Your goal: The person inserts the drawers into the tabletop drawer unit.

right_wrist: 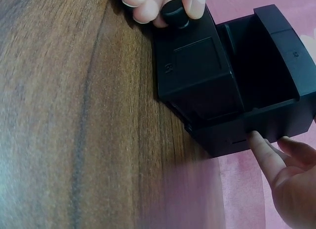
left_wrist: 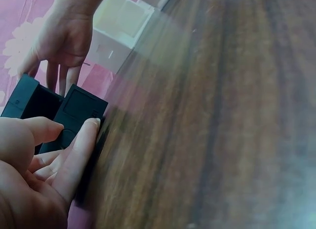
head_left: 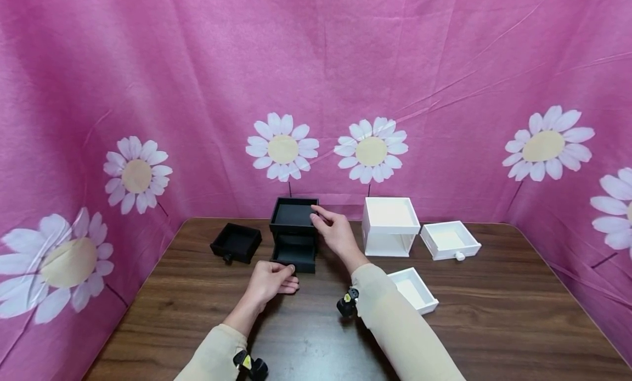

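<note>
Black drawer cabinet (head_left: 294, 228) stands just beyond left hand (head_left: 269, 281), which pinches round knob (right_wrist: 175, 13) of lower drawer (head_left: 295, 267), jutting partly out. Right hand (head_left: 337, 235), fingers mostly straight, touches cabinet's right side. Dark wood-grain tabletop (head_left: 494, 304); pink daisy-printed cloth (head_left: 326, 84) behind. Smooth, boxy white cabinet (head_left: 391, 226) to right, open-fronted.

Nothing legible with certainty. Right wrist view: tiny mark (right_wrist: 168, 67) on front of black drawer (right_wrist: 197, 58), upper centre; second small mark (right_wrist: 296, 55) on black cabinet (right_wrist: 282, 36), upper right. Left wrist view: faint marks (left_wrist: 94, 112) on same drawer front, left of centre, too small.
</note>
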`<state>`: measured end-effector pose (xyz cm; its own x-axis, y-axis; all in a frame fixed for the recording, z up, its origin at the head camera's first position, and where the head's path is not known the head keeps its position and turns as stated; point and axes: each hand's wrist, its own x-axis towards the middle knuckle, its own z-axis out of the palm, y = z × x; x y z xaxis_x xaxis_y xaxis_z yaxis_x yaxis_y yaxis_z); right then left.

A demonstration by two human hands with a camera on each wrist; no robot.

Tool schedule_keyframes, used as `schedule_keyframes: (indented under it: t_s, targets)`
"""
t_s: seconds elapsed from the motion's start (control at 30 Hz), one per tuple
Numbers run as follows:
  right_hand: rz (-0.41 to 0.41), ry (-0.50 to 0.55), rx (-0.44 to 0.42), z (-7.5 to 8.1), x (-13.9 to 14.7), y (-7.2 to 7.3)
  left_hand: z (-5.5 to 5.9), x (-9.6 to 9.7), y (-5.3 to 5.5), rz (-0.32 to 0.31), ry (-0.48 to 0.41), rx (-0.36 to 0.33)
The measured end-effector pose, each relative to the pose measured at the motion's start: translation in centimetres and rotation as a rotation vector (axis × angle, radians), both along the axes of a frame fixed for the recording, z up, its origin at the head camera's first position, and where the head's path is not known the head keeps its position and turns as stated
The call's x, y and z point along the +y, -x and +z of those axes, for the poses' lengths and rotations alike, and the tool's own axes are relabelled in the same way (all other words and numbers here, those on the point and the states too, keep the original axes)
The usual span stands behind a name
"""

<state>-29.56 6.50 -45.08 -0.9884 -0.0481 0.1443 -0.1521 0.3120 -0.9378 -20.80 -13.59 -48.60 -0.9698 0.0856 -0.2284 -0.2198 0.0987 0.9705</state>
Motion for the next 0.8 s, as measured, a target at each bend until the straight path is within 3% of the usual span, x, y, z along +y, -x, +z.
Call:
schedule_keyframes:
  t_s: [0.5, 0.8]
  targets:
    - [-0.006, -0.017, 0.032, 0.0, 0.0, -0.1, 0.4, 0.5, 0.8, 0.024, 0.017, 0.007]
    - [-0.002, 0.0, 0.033, 0.0, 0.0, -0.1, -0.2, 0.5, 2.0, 0.034, -0.016, 0.005]
